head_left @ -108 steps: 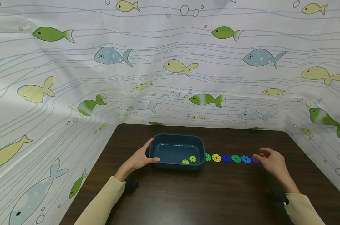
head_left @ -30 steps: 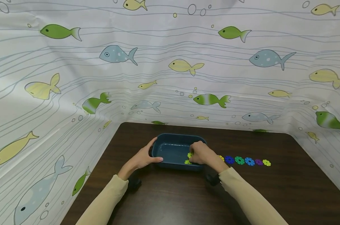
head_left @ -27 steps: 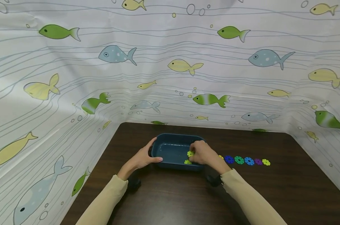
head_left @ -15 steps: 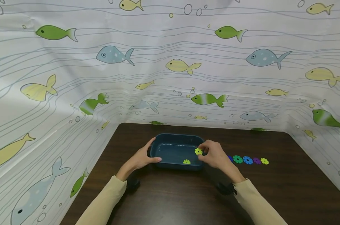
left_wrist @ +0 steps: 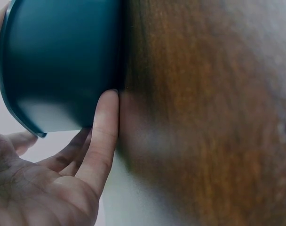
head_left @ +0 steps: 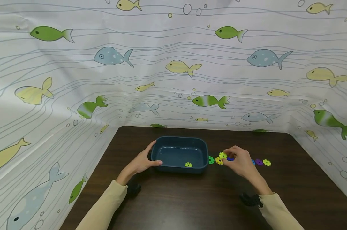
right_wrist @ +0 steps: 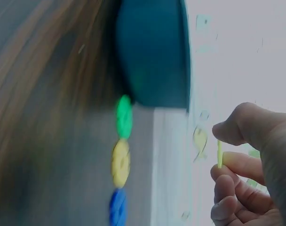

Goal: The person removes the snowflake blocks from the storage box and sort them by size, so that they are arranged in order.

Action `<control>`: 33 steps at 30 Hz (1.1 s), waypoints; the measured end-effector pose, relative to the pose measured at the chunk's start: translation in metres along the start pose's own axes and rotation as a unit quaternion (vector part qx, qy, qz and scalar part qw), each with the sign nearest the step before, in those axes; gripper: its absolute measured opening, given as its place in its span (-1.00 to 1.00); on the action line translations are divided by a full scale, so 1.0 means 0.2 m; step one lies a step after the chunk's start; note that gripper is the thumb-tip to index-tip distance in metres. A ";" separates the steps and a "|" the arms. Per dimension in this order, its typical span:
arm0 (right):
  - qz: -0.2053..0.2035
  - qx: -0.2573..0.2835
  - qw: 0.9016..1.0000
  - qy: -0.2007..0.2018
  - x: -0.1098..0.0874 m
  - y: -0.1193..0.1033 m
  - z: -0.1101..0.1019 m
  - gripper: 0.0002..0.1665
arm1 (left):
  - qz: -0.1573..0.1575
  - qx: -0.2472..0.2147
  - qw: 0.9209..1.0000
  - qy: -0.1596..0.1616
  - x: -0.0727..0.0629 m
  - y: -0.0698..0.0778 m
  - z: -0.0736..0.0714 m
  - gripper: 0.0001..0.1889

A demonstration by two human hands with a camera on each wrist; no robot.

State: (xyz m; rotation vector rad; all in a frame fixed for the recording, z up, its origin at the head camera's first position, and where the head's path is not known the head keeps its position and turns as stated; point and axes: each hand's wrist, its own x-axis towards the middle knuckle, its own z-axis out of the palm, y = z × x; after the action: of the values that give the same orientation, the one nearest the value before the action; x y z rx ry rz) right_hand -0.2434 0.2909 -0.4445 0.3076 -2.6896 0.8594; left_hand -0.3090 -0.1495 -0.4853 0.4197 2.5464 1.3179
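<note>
With my left hand [head_left: 140,163] I grip the left end of a dark blue plastic bin [head_left: 179,137], thumb at the front rim. In the left wrist view, fingers [left_wrist: 103,127] lie against the bin wall [left_wrist: 58,61]. My right hand [head_left: 238,161] pinches a yellow-green notched disc [head_left: 223,155] between thumb and fingers, above a row of similar discs. The right wrist view shows that disc [right_wrist: 219,154] edge-on. A yellow-green disc [head_left: 188,164] lies inside the bin, partly hidden by its front wall.
Right of the bin, the row has a green disc [head_left: 211,160], a yellow one [head_left: 219,160], a blue one partly covered by my hand, then light blue, purple [head_left: 259,162] and yellow-green [head_left: 267,162]. A fish-patterned sheet [head_left: 173,89] stands around the dark wooden table [head_left: 173,201].
My right hand has placed a yellow-green disc at the row's right end, reached into the bin, picked up another and carried it right over the row. My left hand stays on the bin.
</note>
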 end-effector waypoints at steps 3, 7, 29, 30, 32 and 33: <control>0.020 -0.012 1.000 -0.005 -0.03 0.09 -0.04 -0.71 | 0.002 0.001 1.000 0.000 0.00 0.00 0.00 0.26; 0.045 -0.034 0.998 -0.004 -0.07 0.22 -0.10 -0.68 | 0.000 -0.003 1.000 -0.001 0.00 0.00 0.00 0.26; 0.140 -0.117 0.983 -0.006 -0.19 0.84 -0.44 -0.55 | 0.012 0.004 1.000 -0.009 0.00 0.00 0.00 0.28; 0.145 -0.118 0.982 -0.012 -0.19 0.86 -0.46 -0.54 | 0.011 0.006 1.000 -0.009 0.00 0.00 0.00 0.27; 0.153 -0.123 0.980 -0.019 -0.18 0.89 -0.47 -0.53 | 0.008 0.007 1.000 -0.008 0.00 0.00 -0.01 0.27; 0.155 -0.124 0.980 -0.025 -0.18 0.90 -0.48 -0.53 | 0.006 0.008 1.000 -0.008 0.00 0.01 -0.01 0.27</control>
State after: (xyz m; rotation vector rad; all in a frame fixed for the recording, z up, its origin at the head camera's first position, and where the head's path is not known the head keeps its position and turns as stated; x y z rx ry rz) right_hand -0.2411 0.4951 -0.4779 -0.1528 -2.8972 0.5863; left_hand -0.3093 -0.1498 -0.4836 0.4475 2.5467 1.2944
